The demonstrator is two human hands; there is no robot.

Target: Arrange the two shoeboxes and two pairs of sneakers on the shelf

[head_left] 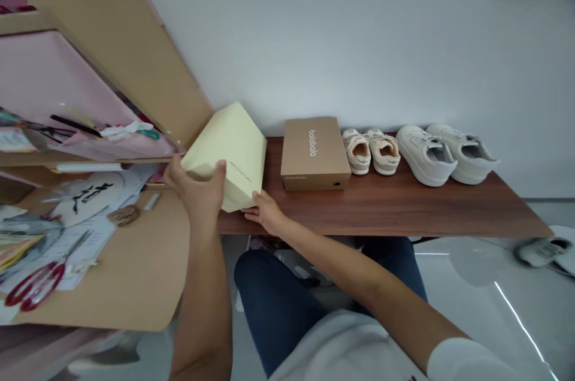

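A pale yellow shoebox (pixel 227 147) with small dark lettering is tilted at the left end of the brown wooden shelf. My left hand (pixel 195 186) grips its near left side, thumb on the face and fingers round the edge. At the lower right corner, my right hand (pixel 267 212) has its thumb on the box and its fingers under the bottom edge. Right of it sits a brown cardboard shoebox (pixel 314 153) printed "balobala". Beside that stand a pair of small cream shoes (pixel 384 153) and a larger pair of white sneakers (pixel 426 156).
On the left, a desk (pixel 148 273) bears red-handled scissors (pixel 38 285), papers and a round white fan (pixel 92 198). A tall wooden panel (pixel 130 51) rises close to the yellow box. Another shoe (pixel 543 251) lies at the right, below the shelf.
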